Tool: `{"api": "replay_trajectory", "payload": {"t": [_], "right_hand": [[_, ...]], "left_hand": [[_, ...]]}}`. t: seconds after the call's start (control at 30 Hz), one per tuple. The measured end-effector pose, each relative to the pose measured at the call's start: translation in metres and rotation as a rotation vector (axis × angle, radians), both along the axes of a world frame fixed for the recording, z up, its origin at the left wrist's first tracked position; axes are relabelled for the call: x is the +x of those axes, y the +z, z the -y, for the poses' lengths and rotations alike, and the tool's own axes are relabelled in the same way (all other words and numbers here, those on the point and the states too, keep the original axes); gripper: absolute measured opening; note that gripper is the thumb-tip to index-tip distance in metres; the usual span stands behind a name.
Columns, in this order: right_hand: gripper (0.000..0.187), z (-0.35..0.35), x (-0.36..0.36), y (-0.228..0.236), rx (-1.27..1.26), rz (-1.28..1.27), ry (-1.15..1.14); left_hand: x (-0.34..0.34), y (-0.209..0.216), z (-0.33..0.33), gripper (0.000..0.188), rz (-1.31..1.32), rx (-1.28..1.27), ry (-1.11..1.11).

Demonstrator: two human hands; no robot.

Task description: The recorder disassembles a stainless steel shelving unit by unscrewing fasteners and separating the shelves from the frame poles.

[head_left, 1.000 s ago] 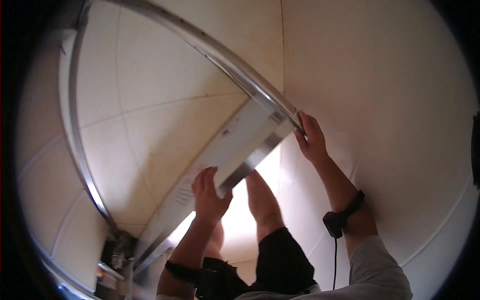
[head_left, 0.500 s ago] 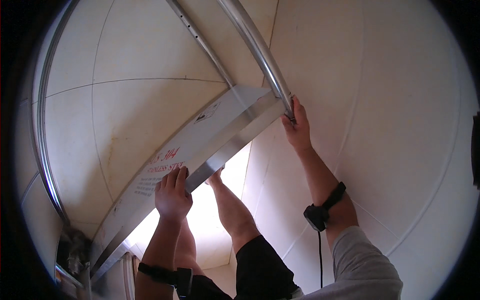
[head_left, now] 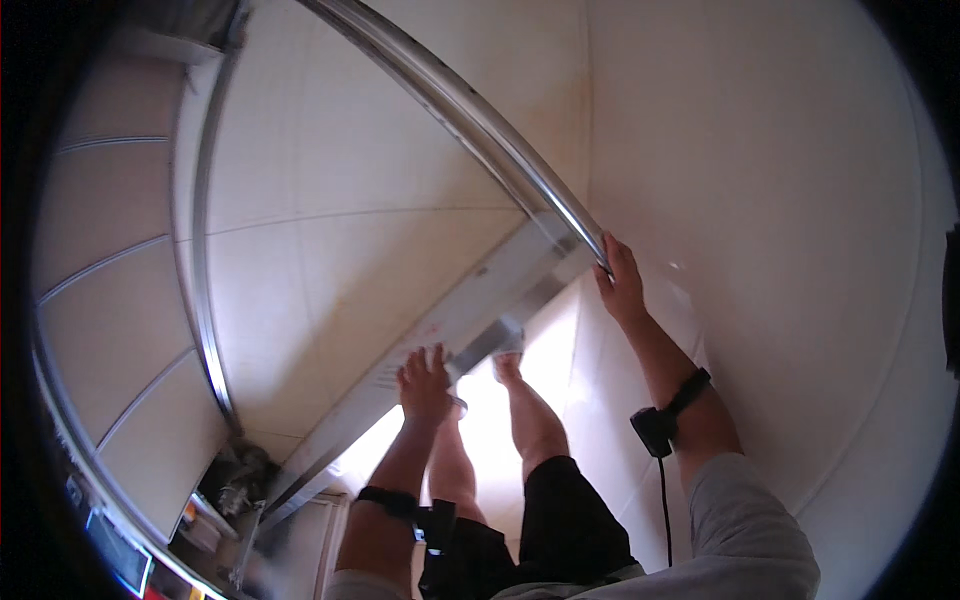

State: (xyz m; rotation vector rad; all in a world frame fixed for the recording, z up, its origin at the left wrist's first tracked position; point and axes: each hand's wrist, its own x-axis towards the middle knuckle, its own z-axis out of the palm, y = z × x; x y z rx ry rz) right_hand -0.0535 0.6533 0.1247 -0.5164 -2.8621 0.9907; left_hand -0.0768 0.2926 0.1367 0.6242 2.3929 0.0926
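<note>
A long shiny metal shelf panel [head_left: 345, 426] with a folded edge and faint red and grey print slants from lower left to upper right. Two metal tubes rise from its far right end; the nearer, thicker tube [head_left: 505, 135] is polished, and the thinner tube [head_left: 440, 105] runs just behind it. My right hand [head_left: 622, 280] wraps round the thick tube's lower end, at the panel's corner. My left hand [head_left: 425, 385] lies at the panel's near edge with its fingers spread; whether the whole palm touches cannot be made out.
Pale tiled wall [head_left: 330, 270] stands behind the panel, and a smooth white wall [head_left: 800, 250] is close on the right. My feet and legs are below, beside a bright floor patch. Drawer-like panels [head_left: 115, 285] and small clutter [head_left: 240, 480] are at the left.
My left hand has gone from gripping the panel's edge to spread fingers. Panel and tubes sit further right in view, and the tubes now nearly line up. My right hand stays on the tube.
</note>
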Motion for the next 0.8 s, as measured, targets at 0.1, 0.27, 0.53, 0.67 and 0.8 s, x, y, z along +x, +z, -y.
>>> {"api": "replay_trajectory", "payload": {"t": [0.1, 0.27, 0.53, 0.67, 0.8], "right_hand": [[0.055, 0.011, 0.001, -0.009, 0.078, -0.052, 0.042], [0.046, 0.064, -0.008, -0.010, -0.605, 0.076, -0.134], [0.059, 0.011, 0.011, -0.009, -0.077, 0.070, 0.073], [0.063, -0.001, 0.018, 0.003, -0.099, 0.091, 0.059], [0.062, 0.004, 0.008, 0.024, -0.078, 0.089, 0.074]], "left_hand": [[-0.001, 0.024, 0.007, 0.085, 0.068, -0.052, 0.130], [0.083, 0.024, 0.124, 0.062, 0.119, 0.057, 0.110], [0.141, 0.203, 0.256, 0.067, 0.382, 0.016, 0.904], [0.169, 0.265, 0.320, 0.064, 0.375, -0.184, 1.060], [0.193, 0.299, 0.327, 0.064, 0.394, -0.229, 1.204]]}}
